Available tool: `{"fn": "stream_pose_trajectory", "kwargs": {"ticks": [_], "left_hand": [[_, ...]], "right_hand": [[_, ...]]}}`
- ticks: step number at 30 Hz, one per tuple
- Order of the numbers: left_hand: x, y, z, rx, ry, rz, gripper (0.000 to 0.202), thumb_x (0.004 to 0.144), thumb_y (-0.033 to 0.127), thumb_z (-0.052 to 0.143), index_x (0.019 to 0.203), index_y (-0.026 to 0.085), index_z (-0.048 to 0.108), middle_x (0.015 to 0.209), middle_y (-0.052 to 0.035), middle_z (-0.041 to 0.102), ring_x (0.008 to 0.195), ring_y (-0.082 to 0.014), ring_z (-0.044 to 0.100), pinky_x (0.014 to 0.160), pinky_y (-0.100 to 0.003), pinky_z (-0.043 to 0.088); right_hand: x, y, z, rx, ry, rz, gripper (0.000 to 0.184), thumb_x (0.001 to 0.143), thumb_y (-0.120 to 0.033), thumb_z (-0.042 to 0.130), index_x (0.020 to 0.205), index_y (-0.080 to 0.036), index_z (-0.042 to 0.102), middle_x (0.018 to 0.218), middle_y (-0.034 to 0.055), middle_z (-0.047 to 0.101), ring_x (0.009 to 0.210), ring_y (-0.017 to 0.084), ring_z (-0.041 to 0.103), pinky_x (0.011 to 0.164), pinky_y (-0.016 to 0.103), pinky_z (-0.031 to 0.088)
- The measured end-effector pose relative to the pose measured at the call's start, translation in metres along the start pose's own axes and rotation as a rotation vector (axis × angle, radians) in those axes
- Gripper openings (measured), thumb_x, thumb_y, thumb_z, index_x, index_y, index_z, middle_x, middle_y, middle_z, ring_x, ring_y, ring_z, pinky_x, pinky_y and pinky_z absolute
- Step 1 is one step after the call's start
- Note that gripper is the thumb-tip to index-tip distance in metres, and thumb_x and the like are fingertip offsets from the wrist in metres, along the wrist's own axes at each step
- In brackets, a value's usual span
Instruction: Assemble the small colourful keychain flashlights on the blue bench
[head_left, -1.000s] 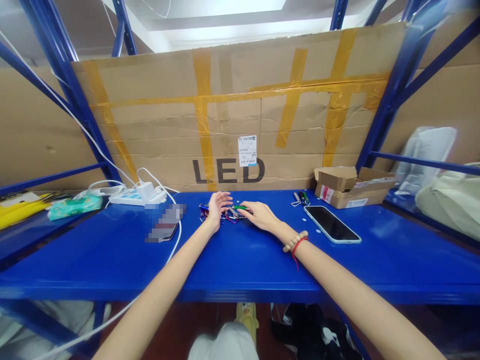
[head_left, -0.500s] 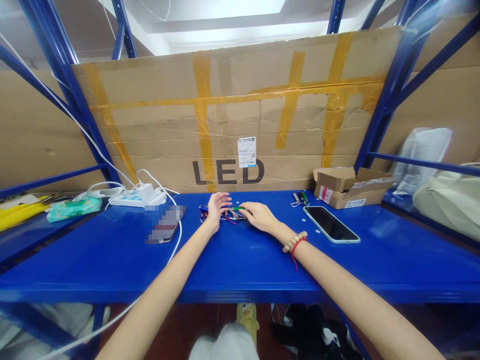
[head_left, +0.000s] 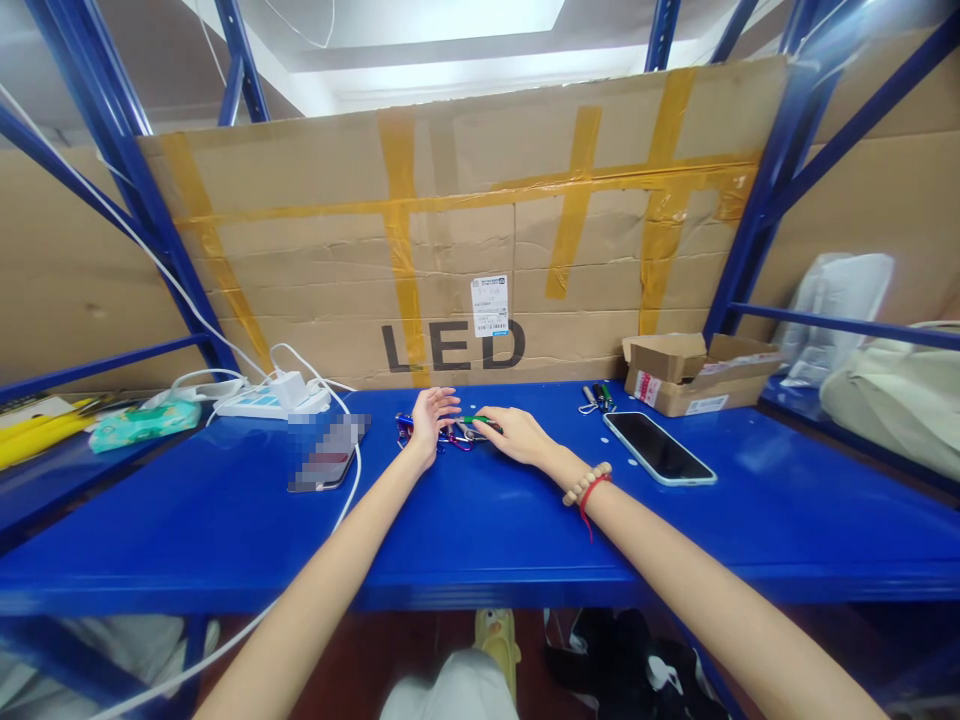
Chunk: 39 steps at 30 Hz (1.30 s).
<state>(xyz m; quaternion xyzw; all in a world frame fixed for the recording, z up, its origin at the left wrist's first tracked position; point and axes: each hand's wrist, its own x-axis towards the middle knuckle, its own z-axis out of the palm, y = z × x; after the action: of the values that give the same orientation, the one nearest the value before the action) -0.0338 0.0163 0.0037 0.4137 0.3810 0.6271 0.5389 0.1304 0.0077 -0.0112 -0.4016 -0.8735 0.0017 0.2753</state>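
Observation:
My right hand (head_left: 517, 436), with a beaded bracelet and a red string at its wrist, is closed on a slim green rod-like object (head_left: 472, 419). The fingers partly cover that object, and its exact kind is too small to tell. Beside it, my left hand (head_left: 430, 424) is turned on edge, fingers stretched towards the green object's tip. Whether they touch it is unclear. Around and below both hands lies a small pile of metal clips that look like carabiners (head_left: 460, 441), in purple, blue and silver, partly hidden by my left hand.
On the blue shelf (head_left: 495, 530), a phone (head_left: 660, 448) and several small dark cylinders with straps (head_left: 598, 398) lie right, before an open carton (head_left: 686, 390). Left are a dark phone (head_left: 334, 455), a power strip (head_left: 274, 400) and a trailing white cable (head_left: 357, 470). Taped cardboard (head_left: 450, 240) stands behind.
The view has shifted slightly. Both hands keep nearly the same place and pose, with the green object still in my right hand.

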Motion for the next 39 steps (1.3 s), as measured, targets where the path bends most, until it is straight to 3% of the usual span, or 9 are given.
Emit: {"fn": "stream_pose_trajectory", "kwargs": {"ticks": [6, 23, 25, 28, 31, 35, 39], "left_hand": [[-0.002, 0.0, 0.001, 0.002, 0.002, 0.012, 0.032, 0.067, 0.039, 0.042, 0.074, 0.014, 0.061, 0.071, -0.0059, 0.064, 0.063, -0.0155, 0.059, 0.055, -0.024, 0.039], [-0.002, 0.0, 0.0, 0.071, -0.013, 0.015, 0.033, 0.064, 0.043, 0.043, 0.075, 0.016, 0.059, 0.075, -0.0054, 0.063, 0.065, -0.0163, 0.058, 0.059, -0.025, 0.037], [-0.002, 0.0, 0.0, 0.067, -0.004, 0.017, 0.033, 0.064, 0.043, 0.043, 0.074, 0.016, 0.059, 0.074, -0.0053, 0.063, 0.065, -0.016, 0.058, 0.058, -0.025, 0.037], [-0.003, 0.001, 0.0, 0.064, 0.006, 0.015, 0.033, 0.066, 0.041, 0.043, 0.075, 0.015, 0.061, 0.074, -0.0055, 0.064, 0.065, -0.0155, 0.058, 0.057, -0.024, 0.038], [-0.004, 0.001, 0.0, 0.065, 0.005, 0.004, 0.032, 0.067, 0.039, 0.043, 0.075, 0.014, 0.062, 0.074, -0.0059, 0.065, 0.066, -0.0156, 0.059, 0.057, -0.024, 0.038], [-0.006, 0.001, 0.001, 0.057, -0.003, 0.0, 0.032, 0.067, 0.039, 0.044, 0.076, 0.014, 0.063, 0.076, -0.0065, 0.066, 0.066, -0.016, 0.059, 0.057, -0.024, 0.039], [-0.007, 0.001, 0.003, 0.056, -0.024, 0.001, 0.033, 0.067, 0.04, 0.044, 0.076, 0.014, 0.063, 0.076, -0.0065, 0.065, 0.067, -0.0161, 0.059, 0.056, -0.024, 0.039]], "right_hand": [[-0.001, -0.003, 0.0, -0.037, -0.069, 0.019, 0.029, 0.093, -0.03, 0.034, 0.108, -0.017, 0.056, 0.109, 0.0071, 0.063, 0.095, 0.018, 0.06, 0.08, 0.027, 0.041], [0.0, 0.001, 0.002, -0.013, 0.028, 0.002, 0.029, 0.093, -0.033, 0.031, 0.111, -0.022, 0.05, 0.109, 0.0043, 0.063, 0.093, 0.018, 0.061, 0.077, 0.027, 0.041], [0.001, 0.003, 0.0, -0.026, 0.076, 0.095, 0.028, 0.093, -0.033, 0.033, 0.114, -0.023, 0.047, 0.108, 0.0035, 0.064, 0.09, 0.018, 0.062, 0.074, 0.027, 0.041], [0.001, 0.014, -0.007, -0.053, 0.135, 0.357, 0.024, 0.09, -0.025, 0.035, 0.109, -0.024, 0.049, 0.102, 0.0029, 0.065, 0.087, 0.019, 0.061, 0.069, 0.027, 0.04], [-0.004, 0.033, -0.015, -0.092, 0.098, 0.607, 0.024, 0.084, -0.017, 0.038, 0.097, -0.025, 0.056, 0.097, 0.0033, 0.065, 0.087, 0.02, 0.06, 0.067, 0.028, 0.039], [-0.012, 0.06, -0.02, -0.214, 0.081, 0.748, 0.026, 0.085, -0.022, 0.038, 0.095, -0.022, 0.063, 0.099, 0.0095, 0.063, 0.094, 0.023, 0.057, 0.078, 0.035, 0.038], [-0.017, 0.08, -0.019, -0.331, 0.105, 0.841, 0.032, 0.086, -0.031, 0.041, 0.097, -0.014, 0.065, 0.109, 0.0189, 0.056, 0.108, 0.032, 0.047, 0.087, 0.047, 0.031]]}}
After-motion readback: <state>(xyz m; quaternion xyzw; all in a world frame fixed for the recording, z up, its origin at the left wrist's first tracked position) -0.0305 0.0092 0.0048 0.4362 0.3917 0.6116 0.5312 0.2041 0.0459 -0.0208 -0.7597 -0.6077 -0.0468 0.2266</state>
